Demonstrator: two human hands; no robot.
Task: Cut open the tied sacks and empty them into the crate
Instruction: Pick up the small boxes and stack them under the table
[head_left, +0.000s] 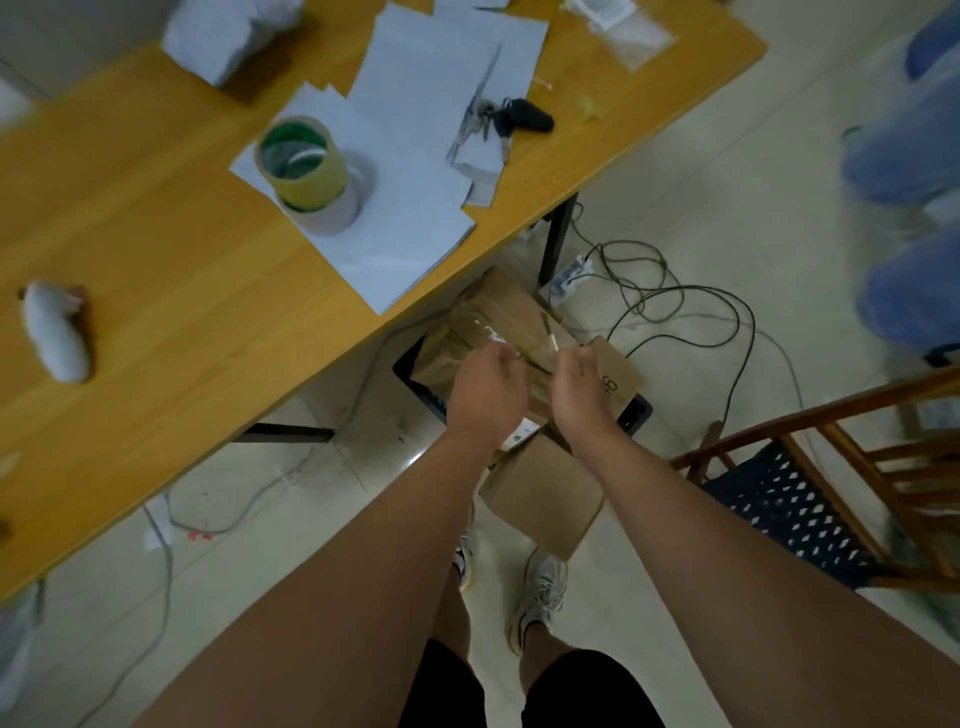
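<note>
My left hand (485, 387) and my right hand (579, 384) reach down side by side over a black crate (406, 370) on the floor under the table's edge. Both have curled fingers pinching a thin, clear plastic sack (524, 345) stretched between them; it is blurred and its contents do not show. Brown cardboard boxes (501, 306) fill the crate. A small white tied sack (57, 332) lies on the wooden table (171, 291) at the left. A larger white bundle (228, 36) sits at the table's far edge.
Tape rolls (306, 166), white sheets (410, 218), keys (519, 118) and what look like scissors (475, 111) lie on the table. A cardboard box (543, 493) stands by my feet. Cables (675, 312) trail over the floor. A wooden chair (831, 467) stands right; a person's jeans (909, 156) show far right.
</note>
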